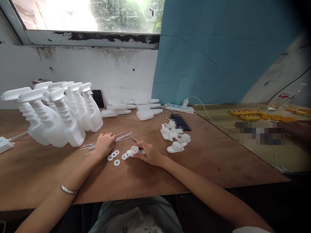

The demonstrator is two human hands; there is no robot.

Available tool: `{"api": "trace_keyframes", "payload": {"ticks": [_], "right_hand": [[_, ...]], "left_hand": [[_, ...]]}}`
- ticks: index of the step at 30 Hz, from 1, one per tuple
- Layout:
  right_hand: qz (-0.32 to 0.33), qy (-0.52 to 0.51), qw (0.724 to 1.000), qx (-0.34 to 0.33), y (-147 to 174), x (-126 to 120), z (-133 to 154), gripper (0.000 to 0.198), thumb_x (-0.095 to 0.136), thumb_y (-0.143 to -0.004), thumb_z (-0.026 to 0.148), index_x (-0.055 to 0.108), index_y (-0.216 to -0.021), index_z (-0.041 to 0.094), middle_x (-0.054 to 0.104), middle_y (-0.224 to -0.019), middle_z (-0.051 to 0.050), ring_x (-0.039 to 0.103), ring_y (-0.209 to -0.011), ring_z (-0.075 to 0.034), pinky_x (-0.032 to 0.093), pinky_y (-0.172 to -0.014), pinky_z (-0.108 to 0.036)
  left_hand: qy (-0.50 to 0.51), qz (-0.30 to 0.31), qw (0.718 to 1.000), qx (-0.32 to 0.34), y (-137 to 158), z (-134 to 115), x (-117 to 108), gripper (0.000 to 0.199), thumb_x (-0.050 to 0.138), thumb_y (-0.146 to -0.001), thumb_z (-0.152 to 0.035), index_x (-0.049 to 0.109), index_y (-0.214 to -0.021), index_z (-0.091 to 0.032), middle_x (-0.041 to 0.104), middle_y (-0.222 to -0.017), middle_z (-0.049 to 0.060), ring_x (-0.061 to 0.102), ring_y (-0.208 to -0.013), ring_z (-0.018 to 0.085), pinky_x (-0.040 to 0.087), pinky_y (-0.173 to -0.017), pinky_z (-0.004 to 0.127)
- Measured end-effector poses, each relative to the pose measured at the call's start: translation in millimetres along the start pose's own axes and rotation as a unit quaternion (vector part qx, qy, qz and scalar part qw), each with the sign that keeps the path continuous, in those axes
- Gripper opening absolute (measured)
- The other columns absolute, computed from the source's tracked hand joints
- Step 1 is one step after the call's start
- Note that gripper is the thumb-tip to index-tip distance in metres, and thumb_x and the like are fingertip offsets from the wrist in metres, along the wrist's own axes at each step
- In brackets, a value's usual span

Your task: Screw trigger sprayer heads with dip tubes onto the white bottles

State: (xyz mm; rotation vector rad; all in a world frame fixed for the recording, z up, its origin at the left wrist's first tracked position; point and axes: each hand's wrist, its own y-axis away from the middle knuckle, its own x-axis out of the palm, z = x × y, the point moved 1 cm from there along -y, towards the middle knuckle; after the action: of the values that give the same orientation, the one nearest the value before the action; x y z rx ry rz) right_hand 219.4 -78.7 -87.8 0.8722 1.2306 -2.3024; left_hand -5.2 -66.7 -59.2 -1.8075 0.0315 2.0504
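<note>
My left hand (pixel 104 144) reaches over a loose bundle of thin white plastic tubes (pixel 123 137), its fingers curled down onto them at the right end. My right hand (pixel 150 154) grips a white spray trigger head (pixel 134 150), its round collar facing up. A thin pointed metal tool (pixel 133 139) sticks out by the same hand's index finger; its other end is hidden. Between the hands lie several flat white ring washers (pixel 117 162). More white trigger heads (pixel 176 147) are heaped on the table to the right of my right hand.
Several white spray bottles (pixel 70 127) with trigger heads stand at the left. Headless bottles (pixel 147 114) lie along the wall near a power strip (pixel 181 108) and a phone (pixel 98 98). Another person's hand (pixel 297 131) is at the right, by yellow pieces (pixel 250 117).
</note>
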Motion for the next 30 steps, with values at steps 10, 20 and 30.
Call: {"api": "trace_keyframes", "payload": {"ticks": [10, 20, 30], "right_hand": [[0.009, 0.005, 1.0, 0.01, -1, -2, 2, 0.032, 0.057, -0.079, 0.042, 0.047, -0.098, 0.017, 0.061, -0.086, -0.006, 0.059, -0.069, -0.015, 0.049, -0.063, -0.026], [0.015, -0.002, 1.0, 0.005, -1, -1, 1, 0.03, 0.055, -0.081, 0.04, 0.046, -0.098, 0.017, 0.061, -0.088, -0.007, 0.06, -0.071, -0.015, 0.05, -0.066, -0.027], [0.012, 0.008, 1.0, 0.003, 0, -2, 3, 0.032, 0.057, -0.08, 0.04, 0.047, -0.099, 0.016, 0.061, -0.087, -0.007, 0.059, -0.069, -0.015, 0.049, -0.063, -0.026]], "left_hand": [[0.091, -0.072, 0.993, 0.01, -1, -2, 4, 0.017, 0.047, -0.078, -0.015, 0.064, -0.074, -0.016, 0.063, -0.077, 0.009, 0.06, -0.076, 0.024, 0.041, -0.064, 0.032], [0.306, -0.325, 0.889, -0.099, 1, 8, -19, 0.02, 0.041, -0.087, -0.031, 0.05, -0.097, -0.015, 0.06, -0.086, 0.005, 0.062, -0.072, 0.013, 0.05, -0.069, 0.026], [0.584, -0.223, 0.774, -0.095, -3, -12, -1, 0.02, 0.057, -0.077, -0.034, 0.052, -0.086, -0.016, 0.064, -0.075, 0.003, 0.066, -0.066, 0.016, 0.054, -0.065, 0.03]]}}
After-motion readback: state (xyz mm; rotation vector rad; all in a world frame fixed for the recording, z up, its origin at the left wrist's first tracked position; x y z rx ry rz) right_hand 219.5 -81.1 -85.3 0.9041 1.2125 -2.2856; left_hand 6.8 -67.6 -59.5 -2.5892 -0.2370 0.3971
